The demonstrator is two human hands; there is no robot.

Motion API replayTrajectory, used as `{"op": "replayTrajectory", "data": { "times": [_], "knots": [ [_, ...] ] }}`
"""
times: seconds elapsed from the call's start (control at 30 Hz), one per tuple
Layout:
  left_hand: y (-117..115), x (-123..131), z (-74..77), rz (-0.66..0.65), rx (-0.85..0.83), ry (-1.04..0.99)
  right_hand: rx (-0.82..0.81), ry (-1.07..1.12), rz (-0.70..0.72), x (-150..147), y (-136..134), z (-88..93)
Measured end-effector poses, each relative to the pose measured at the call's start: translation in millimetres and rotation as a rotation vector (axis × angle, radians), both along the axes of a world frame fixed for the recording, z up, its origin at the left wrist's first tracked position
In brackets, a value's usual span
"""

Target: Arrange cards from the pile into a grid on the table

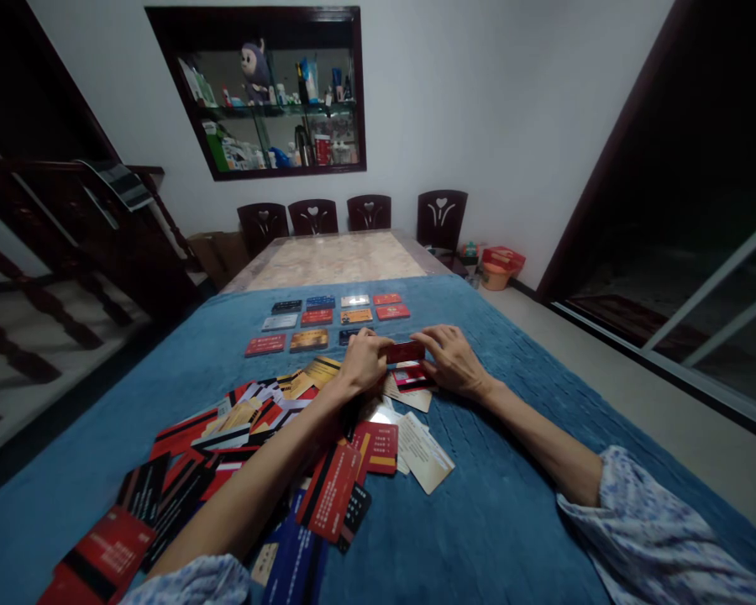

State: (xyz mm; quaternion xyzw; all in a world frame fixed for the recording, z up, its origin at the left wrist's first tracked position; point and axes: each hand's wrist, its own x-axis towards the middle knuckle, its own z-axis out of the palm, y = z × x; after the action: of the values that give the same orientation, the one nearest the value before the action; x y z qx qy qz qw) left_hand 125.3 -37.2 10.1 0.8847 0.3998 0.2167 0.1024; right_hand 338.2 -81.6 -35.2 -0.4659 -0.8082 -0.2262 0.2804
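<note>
Between my two hands is a dark red card or small stack of cards (406, 352), held by its short ends. My left hand (364, 363) pinches its left end, and my right hand (452, 357) grips the right end with the fingers bent. Just below it lie a red-and-pink card with a black stripe (411, 377) and a cream card (419, 399). Under and beside my left forearm spreads a loose heap of cards (252, 416) in red, black, gold and white. A red card (329, 490) and another cream card (426, 452) lie nearer me.
Beyond my hands, several card piles stand in rows, among them a gold one (309, 339) and an orange one (356, 316). A blue cloth (510, 470) covers the near part of the marble-topped table (346, 255). Dark wooden chairs (442, 217) stand at its far end.
</note>
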Motion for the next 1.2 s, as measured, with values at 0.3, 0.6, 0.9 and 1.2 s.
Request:
{"op": "replayTrajectory", "data": {
  "times": [0.3,0.6,0.9,1.2],
  "knots": [
    [7.6,3.1,2.3,-0.013,0.005,0.022,0.079,-0.01,-0.032,-1.3,3.0,-3.5],
    [13.2,8.7,2.3,-0.009,0.025,-0.008,0.089,0.001,-0.08,3.9,3.1,-2.1],
    [11.4,4.0,0.5,-0.112,0.239,0.116,0.114,0.032,-0.068,8.5,5.8,10.9],
    [24.1,6.0,-7.9,-0.044,0.453,0.194,0.089,-0.002,-0.021,11.4,21.9,20.1]
  ]
}}
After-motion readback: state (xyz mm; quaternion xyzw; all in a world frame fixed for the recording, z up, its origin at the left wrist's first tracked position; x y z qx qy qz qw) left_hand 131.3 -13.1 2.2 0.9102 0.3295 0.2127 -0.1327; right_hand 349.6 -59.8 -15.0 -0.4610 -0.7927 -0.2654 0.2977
